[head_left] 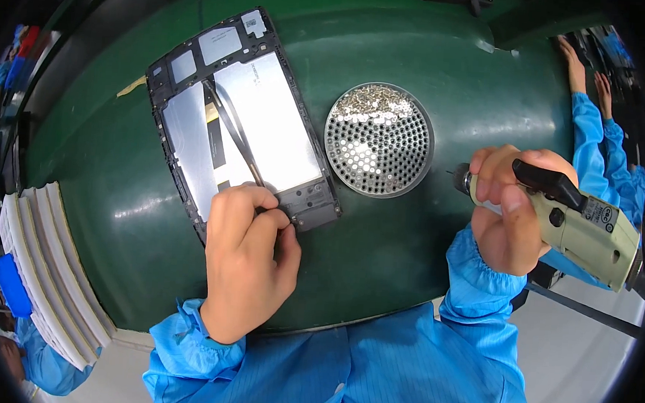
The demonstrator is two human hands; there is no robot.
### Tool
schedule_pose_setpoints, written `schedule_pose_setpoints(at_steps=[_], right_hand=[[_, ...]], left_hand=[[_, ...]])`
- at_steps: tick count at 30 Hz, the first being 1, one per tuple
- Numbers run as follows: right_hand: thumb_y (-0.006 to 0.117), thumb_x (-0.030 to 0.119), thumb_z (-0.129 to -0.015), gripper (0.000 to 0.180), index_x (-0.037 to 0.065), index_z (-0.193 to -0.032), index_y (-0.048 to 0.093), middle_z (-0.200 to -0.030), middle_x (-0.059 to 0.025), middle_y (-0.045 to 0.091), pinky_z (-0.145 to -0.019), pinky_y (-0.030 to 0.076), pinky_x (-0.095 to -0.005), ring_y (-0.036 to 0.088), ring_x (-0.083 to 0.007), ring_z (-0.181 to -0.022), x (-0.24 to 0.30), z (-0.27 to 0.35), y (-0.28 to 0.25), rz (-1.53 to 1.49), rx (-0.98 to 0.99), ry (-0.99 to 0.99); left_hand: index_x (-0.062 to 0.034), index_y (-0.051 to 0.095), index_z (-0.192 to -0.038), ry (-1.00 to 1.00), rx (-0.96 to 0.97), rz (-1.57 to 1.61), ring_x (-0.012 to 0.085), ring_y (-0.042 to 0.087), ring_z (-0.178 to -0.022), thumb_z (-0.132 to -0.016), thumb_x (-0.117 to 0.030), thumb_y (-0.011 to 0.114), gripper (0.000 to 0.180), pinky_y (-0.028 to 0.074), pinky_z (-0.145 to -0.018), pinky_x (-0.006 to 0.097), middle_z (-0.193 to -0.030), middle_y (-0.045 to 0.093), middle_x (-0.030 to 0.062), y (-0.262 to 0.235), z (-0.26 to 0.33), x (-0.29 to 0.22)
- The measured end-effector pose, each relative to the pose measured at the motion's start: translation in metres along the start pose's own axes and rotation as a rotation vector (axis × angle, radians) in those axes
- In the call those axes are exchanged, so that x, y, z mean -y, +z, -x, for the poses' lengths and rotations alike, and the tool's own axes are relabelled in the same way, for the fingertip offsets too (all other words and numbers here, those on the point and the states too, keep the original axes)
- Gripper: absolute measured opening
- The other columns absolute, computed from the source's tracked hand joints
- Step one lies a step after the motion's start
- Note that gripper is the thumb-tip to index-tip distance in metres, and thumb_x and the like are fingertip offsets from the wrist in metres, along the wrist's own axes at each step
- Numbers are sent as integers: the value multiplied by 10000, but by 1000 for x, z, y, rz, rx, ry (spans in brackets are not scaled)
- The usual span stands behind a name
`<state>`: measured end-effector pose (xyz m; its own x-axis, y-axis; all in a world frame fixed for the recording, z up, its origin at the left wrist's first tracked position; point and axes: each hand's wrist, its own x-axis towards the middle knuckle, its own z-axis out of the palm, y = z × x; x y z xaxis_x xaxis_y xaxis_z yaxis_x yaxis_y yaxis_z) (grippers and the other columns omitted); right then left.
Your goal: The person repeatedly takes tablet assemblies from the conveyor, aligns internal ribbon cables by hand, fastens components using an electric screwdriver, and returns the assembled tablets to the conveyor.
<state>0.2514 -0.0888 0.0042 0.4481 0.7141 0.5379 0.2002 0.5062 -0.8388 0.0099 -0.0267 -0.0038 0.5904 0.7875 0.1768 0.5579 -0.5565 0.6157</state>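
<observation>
While the left hand (249,260) bends over the near end of a flat black-framed device (276,110), its fingers are curled and pinched at the near right corner, the tweezers (250,158) held in it slanting across the silvery panels; whether the fingertips also pinch something small is hidden. The device lies askew on the left half of the green table (378,264). Just beside it, toward the middle, sits a round perforated tray (407,144), small screws (373,101) heaped along its far side. The right hand (510,220), by the table's right edge, is wrapped around a pale electric screwdriver (593,244), its bit aimed leftward, apart from the tray. Thick bound volumes (49,266) stand along the left edge; beyond the right edge, co-workers' blue sleeves (592,137) show.
</observation>
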Motion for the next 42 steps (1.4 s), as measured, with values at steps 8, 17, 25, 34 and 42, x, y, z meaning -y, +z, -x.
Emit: schedule_pose_setpoints(at_steps=[8, 17, 25, 34, 42], right_hand=[[628, 11, -771, 350, -12, -1093, 492, -711, -114, 563, -668, 520, -392, 544, -178, -587, -6, 16, 2, -17, -22, 21], [660, 36, -778, 350, -8, -1088, 502, -720, -113, 570, -680, 525, -393, 555, -181, -600, 4, 3, 1, 4, -19, 55], [631, -12, -773, 347, -13, -1092, 496, -738, -113, 565, -680, 524, -398, 555, -179, -603, 3, -5, 3, -16, 14, 61], [635, -22, -777, 345, -13, -1093, 496, -739, -111, 565, -678, 525, -394, 555, -174, -605, 2, -2, 2, -7, 11, 44], [649, -28, -765, 364, -5, -1095, 497, -750, -113, 570, -684, 529, -394, 564, -172, -618, 2, -2, 3, 6, 17, 47]], left_hand=[[6, 519, -732, 233, 21, 29, 328, 534, -927, -543, 110, 629, 243, 461, -771, 382, -926, 492, 130, 9, -3, 25], [16, 504, -683, 380, 162, 78, 311, 588, -906, -493, 93, 647, 250, 499, -705, 385, -885, 519, 120, -13, -29, 26], [17, 519, -708, 299, 125, 130, 321, 584, -918, -546, 103, 654, 228, 486, -733, 391, -893, 520, 119, -13, -24, 24], [11, 511, -711, 229, 84, 154, 348, 568, -973, -558, 109, 642, 225, 482, -756, 394, -939, 517, 136, -11, -17, 26], [27, 608, -788, 246, 38, 139, 345, 580, -993, -590, 88, 700, 227, 495, -733, 387, -981, 552, 142, -10, -9, 27]])
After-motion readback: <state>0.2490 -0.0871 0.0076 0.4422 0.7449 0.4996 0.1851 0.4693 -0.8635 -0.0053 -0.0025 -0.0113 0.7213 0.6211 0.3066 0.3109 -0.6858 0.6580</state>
